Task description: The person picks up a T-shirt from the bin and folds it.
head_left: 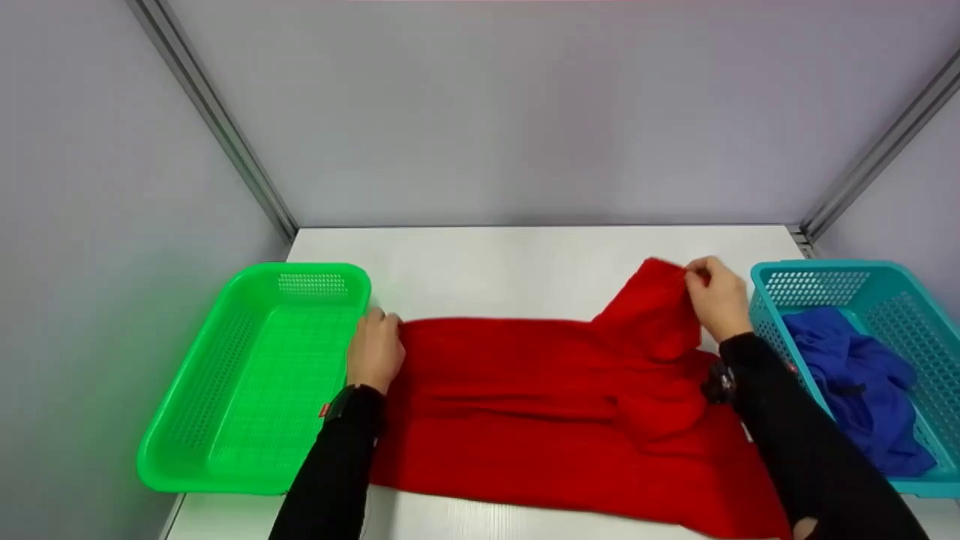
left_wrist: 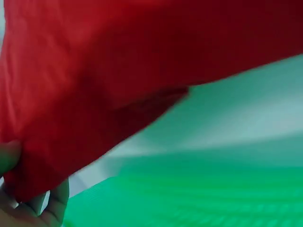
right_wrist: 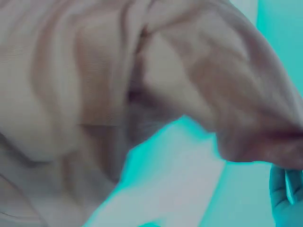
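Note:
A red T-shirt (head_left: pixel 525 450) lies sideways across the white table, with wrinkles along its middle. At its far left corner my left hand (head_left: pixel 375 351) grips the hem; in the left wrist view, thumb and fingers of that left hand (left_wrist: pixel 35 213) pinch the red cloth (left_wrist: pixel 94 94). On the far right, my right hand (head_left: pixel 718 300) pinches the end of a sleeve (head_left: pixel 652 300), which is spread away from the shirt's body. The right wrist view has washed-out colours; there the shirt (right_wrist: pixel 189 71) looks brownish, and fingers of the right hand (right_wrist: pixel 286 198) hold its edge.
A green basket (head_left: pixel 262 480) stands to the left, close to the left hand. To the right is a turquoise basket (head_left: pixel 945 375) holding a crumpled blue cloth (head_left: pixel 855 382). Grey panels (head_left: pixel 525 112) rise behind and beside the white table (head_left: pixel 480 270).

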`<state>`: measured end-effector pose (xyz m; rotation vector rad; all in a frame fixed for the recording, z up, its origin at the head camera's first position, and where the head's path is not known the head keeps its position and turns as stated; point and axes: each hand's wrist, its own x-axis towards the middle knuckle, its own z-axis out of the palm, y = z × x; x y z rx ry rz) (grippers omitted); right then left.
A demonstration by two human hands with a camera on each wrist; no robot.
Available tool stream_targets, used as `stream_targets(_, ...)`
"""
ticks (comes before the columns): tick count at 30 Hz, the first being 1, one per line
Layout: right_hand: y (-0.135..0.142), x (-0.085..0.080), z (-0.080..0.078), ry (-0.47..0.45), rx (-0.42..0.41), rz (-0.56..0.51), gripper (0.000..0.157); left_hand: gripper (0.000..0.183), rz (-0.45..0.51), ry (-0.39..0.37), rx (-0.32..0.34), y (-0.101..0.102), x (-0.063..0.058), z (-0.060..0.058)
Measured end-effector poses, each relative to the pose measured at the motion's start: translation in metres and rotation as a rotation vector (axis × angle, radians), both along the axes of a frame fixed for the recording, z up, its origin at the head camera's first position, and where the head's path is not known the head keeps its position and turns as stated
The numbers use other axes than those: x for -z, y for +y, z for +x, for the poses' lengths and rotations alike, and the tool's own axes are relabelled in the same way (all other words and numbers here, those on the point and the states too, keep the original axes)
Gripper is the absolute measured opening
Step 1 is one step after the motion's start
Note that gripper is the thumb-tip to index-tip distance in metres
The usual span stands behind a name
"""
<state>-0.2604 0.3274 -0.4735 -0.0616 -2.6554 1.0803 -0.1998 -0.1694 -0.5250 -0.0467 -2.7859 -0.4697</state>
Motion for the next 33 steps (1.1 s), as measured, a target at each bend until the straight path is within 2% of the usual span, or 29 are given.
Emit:
stream_targets(2,-0.002,-0.015,-0.007,0.028,0.045,-0.019,0.023,0.011,0.062,0.028,-0.038,0.004,-0.014,-0.006)
stream_targets(6,-0.007,-0.043,-0.019,0.095,0.107,-0.04,0.024,0.014,0.172,0.035,-0.089,0.011,-0.037,-0.015)
stream_targets(11,-0.013,-0.067,-0.024,0.204,0.063,-0.031,0.026,0.014,0.211,0.084,-0.103,0.013,-0.05,-0.02)
stream_targets(14,-0.012,-0.07,-0.018,0.254,0.001,-0.007,0.025,0.012,0.201,0.121,-0.061,0.01,-0.05,-0.019)
stream_targets(16,-0.008,-0.067,-0.009,0.264,-0.064,0.019,0.023,0.01,0.176,0.14,0.001,0.006,-0.046,-0.015)
stream_targets(18,0.0,-0.062,0.003,0.238,-0.167,0.059,0.019,0.008,0.132,0.147,0.086,0.003,-0.04,-0.009)
stream_targets(21,0.014,-0.053,0.028,0.126,-0.39,0.1,0.01,0.007,0.049,0.105,0.207,-0.002,-0.03,0.005)
stream_targets(24,0.031,-0.044,0.053,-0.053,-0.581,0.101,0.007,0.011,-0.035,0.011,0.296,-0.005,-0.021,0.02)
stream_targets(29,0.059,-0.032,0.087,-0.413,-0.747,-0.049,0.012,0.019,-0.153,-0.098,0.353,-0.009,-0.011,0.04)
stream_targets(31,0.07,-0.027,0.095,-0.537,-0.799,-0.122,0.014,0.02,-0.205,-0.104,0.36,-0.011,-0.008,0.045)
stream_targets(33,0.08,-0.02,0.102,-0.62,-0.87,-0.181,0.012,0.021,-0.251,-0.105,0.364,-0.012,-0.005,0.049)
